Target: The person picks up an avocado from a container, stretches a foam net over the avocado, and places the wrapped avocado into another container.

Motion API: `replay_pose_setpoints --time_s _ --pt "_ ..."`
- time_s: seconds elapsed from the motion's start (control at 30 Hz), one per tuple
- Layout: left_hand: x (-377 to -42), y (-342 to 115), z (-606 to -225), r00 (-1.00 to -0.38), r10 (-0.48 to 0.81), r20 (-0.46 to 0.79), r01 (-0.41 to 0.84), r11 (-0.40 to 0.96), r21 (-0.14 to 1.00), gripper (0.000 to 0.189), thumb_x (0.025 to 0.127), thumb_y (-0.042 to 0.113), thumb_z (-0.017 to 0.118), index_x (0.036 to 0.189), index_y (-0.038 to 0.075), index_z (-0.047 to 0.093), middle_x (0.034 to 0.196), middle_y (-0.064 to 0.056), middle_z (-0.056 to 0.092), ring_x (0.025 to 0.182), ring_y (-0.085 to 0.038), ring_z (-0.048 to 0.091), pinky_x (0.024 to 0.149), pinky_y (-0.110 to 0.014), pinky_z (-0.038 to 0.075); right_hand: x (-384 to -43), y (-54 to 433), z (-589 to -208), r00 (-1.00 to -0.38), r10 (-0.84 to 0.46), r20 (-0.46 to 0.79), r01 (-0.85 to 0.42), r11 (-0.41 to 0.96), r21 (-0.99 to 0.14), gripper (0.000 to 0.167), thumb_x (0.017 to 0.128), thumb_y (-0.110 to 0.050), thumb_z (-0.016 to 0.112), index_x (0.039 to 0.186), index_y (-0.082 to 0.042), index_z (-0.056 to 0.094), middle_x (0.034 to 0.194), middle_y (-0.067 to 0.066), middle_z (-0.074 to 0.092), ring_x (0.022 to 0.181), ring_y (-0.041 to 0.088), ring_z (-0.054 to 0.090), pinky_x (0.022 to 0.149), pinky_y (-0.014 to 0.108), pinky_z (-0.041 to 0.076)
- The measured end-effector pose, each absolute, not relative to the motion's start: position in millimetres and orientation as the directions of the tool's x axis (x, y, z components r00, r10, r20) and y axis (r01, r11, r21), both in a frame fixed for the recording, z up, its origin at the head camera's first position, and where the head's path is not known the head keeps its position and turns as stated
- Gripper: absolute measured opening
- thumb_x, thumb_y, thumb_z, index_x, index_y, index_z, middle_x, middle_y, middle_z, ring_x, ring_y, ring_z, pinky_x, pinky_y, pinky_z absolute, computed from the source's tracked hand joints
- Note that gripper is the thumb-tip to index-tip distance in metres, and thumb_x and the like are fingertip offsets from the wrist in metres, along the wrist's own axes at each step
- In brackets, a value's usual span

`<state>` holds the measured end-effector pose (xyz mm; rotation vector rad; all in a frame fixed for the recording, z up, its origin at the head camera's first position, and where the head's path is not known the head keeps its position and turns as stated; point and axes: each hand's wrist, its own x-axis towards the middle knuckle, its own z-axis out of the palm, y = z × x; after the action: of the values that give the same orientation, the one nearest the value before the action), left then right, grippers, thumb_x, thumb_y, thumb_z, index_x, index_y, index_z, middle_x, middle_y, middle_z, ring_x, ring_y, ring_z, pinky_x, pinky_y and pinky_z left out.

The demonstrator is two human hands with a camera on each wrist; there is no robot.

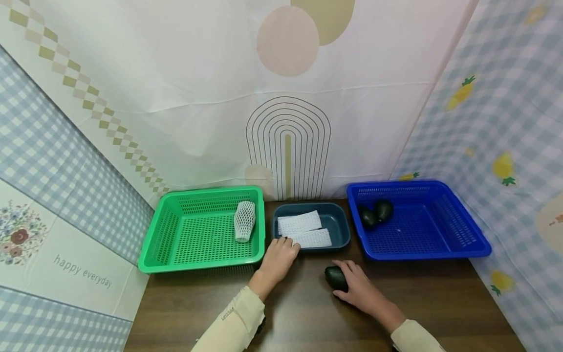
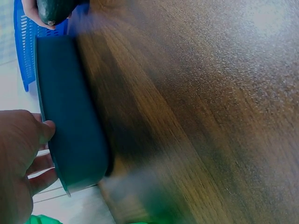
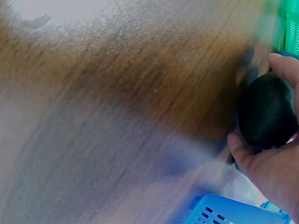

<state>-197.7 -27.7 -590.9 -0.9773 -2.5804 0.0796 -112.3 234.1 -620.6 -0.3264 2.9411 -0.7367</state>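
Note:
My right hand grips a dark green avocado low over the table in front of the trays; the right wrist view shows thumb and fingers curved round the avocado. My left hand is at the front left rim of a small dark teal tray. In the left wrist view its thumb overlaps the rim and its other fingertips pass behind it. Inside the tray lie two flat white foam net sleeves, one partly under my left fingertips. I cannot tell whether those fingers pinch the sleeve.
A green basket at left holds one avocado-shaped bundle in a white foam net. To the right, a blue basket holds two bare avocados. Patterned cloth hangs behind and at both sides of the brown table.

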Motion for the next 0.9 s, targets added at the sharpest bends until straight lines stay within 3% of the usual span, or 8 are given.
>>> replay_pose_setpoints --time_s 0.53,0.9 --pt "-198 -29 -591 -0.69 0.65 0.318 0.629 0.756 -0.18 0.01 0.095 0.009 0.071 0.1 0.017 0.075 0.09 -0.003 0.071 0.083 -0.019 0.067 0.066 -0.033 0.05 -113 237 -618 -0.972 -0.232 -0.036 -0.187 0.855 -0.485 0.082 0.08 -0.03 0.09 0.149 -0.013 0.048 0.139 0.016 0.055 0.127 0.037 0.055 0.099 0.056 0.051" --pt "-199 -29 -591 -0.681 0.654 0.329 0.633 0.752 -0.185 0.01 0.096 0.01 0.069 0.098 0.017 0.075 0.088 -0.003 0.071 0.082 -0.019 0.067 0.065 -0.031 0.048 -106 239 -593 -0.938 -0.312 0.153 -0.347 0.859 -0.377 0.083 0.078 -0.033 0.092 0.147 -0.009 0.052 0.143 0.018 0.053 0.131 0.036 0.054 0.098 0.053 0.053"
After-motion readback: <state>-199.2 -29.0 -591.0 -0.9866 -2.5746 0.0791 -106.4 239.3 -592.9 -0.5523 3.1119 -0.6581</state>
